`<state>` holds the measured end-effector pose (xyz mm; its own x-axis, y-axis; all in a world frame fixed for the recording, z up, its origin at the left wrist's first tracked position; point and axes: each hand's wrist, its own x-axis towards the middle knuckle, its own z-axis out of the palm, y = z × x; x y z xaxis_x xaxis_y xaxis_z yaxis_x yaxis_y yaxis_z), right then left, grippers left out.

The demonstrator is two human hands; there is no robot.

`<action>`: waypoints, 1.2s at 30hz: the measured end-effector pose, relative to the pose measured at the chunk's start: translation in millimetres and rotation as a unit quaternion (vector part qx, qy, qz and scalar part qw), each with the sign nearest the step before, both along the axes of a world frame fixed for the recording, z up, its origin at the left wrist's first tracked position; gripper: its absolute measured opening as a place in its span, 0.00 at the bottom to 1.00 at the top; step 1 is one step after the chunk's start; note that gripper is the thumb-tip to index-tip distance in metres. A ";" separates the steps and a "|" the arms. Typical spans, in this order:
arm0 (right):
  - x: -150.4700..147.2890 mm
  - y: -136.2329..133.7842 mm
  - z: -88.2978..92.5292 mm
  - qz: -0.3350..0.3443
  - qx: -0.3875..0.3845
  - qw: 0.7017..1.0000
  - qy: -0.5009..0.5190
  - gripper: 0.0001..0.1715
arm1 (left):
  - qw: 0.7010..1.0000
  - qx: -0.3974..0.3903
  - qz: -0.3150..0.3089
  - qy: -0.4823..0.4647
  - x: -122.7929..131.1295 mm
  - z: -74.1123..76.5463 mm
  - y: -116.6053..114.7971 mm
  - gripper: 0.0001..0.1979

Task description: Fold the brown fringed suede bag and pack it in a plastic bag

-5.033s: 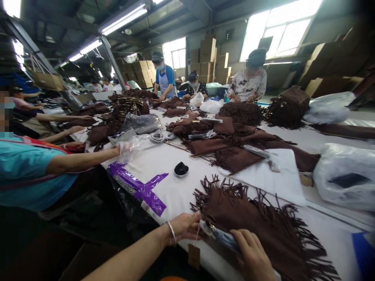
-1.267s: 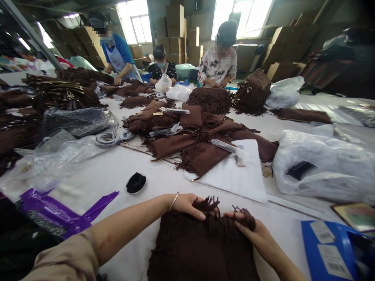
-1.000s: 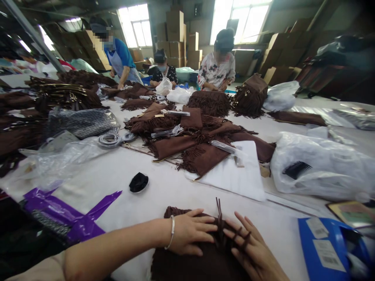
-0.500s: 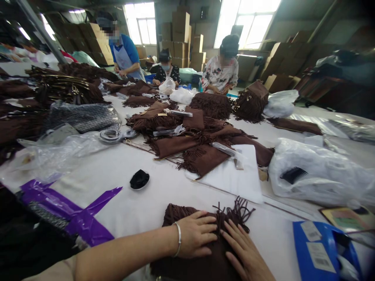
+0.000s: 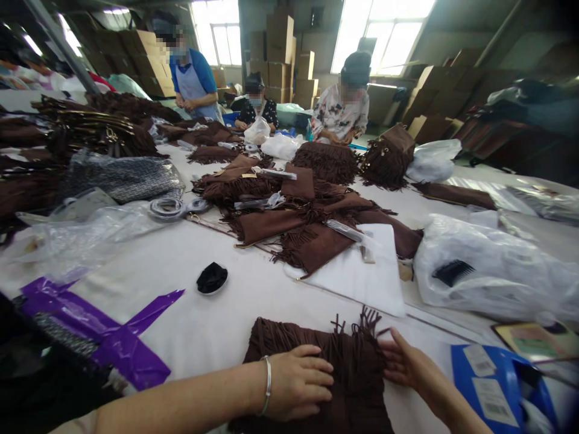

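A dark brown fringed bag lies flat on the white table right in front of me, its lower part cut off by the frame. My left hand, with a silver bangle at the wrist, rests flat on the bag's fringe, fingers stretched out. At the bag's right edge is my right hand, fingers extended and thumb raised, the fingertips touching or just beside the fringe. Several loose strands stick out past the bag's upper right corner.
Several brown fringed pieces are heaped mid-table. Left are a small dish with black cloth and purple tape; right, a blue container and a clear plastic bag. Co-workers are across the table.
My right hand has moved right, off the top of the bag to its right edge. My left hand has shifted slightly left and down, still on the fringe.
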<state>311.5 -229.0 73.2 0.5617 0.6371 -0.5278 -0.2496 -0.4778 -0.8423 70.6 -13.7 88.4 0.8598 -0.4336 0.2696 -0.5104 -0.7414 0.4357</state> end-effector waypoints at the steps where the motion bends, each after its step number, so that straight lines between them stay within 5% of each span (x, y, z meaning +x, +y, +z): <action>1: -0.3 11.5 3.5 -0.001 0.019 0.999 0.035 0.32 | 1.000 -0.007 -0.003 0.002 0.2 -0.4 0.6 0.13; 4: -13.8 34.1 16.6 -0.026 0.076 0.996 0.043 0.29 | 1.000 -0.019 -0.018 0.012 0.7 -1.4 2.0 0.13; 8: -44.9 20.9 16.7 0.057 0.059 0.978 -0.193 0.25 | 0.998 -0.049 -0.037 0.026 0.4 6.0 0.7 0.11; 11: -70.1 -4.4 0.2 0.229 0.071 0.867 -0.438 0.22 | 0.988 -0.151 -0.007 0.028 4.5 24.7 1.0 0.10; 14: -89.7 -20.0 -15.7 0.317 0.092 0.735 -0.592 0.30 | 0.957 -0.252 0.139 0.037 19.5 44.6 8.7 0.11; 17: -98.6 -23.2 -20.1 0.309 0.093 0.686 -0.652 0.33 | 0.934 -0.197 0.270 0.128 47.5 47.9 19.9 0.12; 21: -99.5 -21.9 -11.0 0.309 0.105 0.675 -0.662 0.31 | 0.895 -0.113 0.304 0.307 93.9 24.8 22.7 0.20; 27: -99.3 -22.7 -3.8 0.309 0.112 0.713 -0.619 0.29 | 0.884 -0.116 0.289 0.349 142.3 -4.1 2.6 0.34; 32: -100.0 -22.2 -4.0 0.278 0.127 0.721 -0.621 0.26 | 0.901 -0.140 0.271 0.310 127.8 5.2 -11.3 0.20; 36: -101.8 -32.7 -0.4 0.256 0.147 0.730 -0.616 0.25 | 0.967 -0.039 0.211 0.135 89.1 17.2 -22.8 0.13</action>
<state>209.7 -261.7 72.7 0.1441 0.9141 0.3790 0.9322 0.0031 -0.3619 159.6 -36.5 105.6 0.9995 -0.0156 0.0290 -0.0294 -0.8180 0.5745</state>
